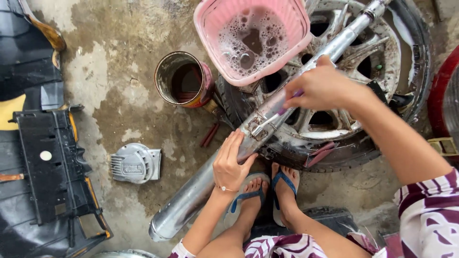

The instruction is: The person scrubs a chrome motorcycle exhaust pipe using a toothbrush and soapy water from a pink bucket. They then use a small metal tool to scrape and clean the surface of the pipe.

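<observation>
A long chrome exhaust pipe (191, 193) lies slanted across a wheel (373, 62) lying flat on the ground. My left hand (232, 162) rests flat on the pipe's middle and steadies it. My right hand (322, 88) grips a purple-handled toothbrush (270, 119), whose bristles touch a bracket on the pipe. A pink basket (210, 19) of soapy water with bubbles sits on the wheel, just above my right hand.
A rusty tin can (165, 71) stands on the wet concrete to the left of the wheel. A grey finned engine cover (136, 163) lies lower left. Black plastic body panels (50, 167) fill the left edge. My feet in blue flip-flops (267, 191) are beside the tyre.
</observation>
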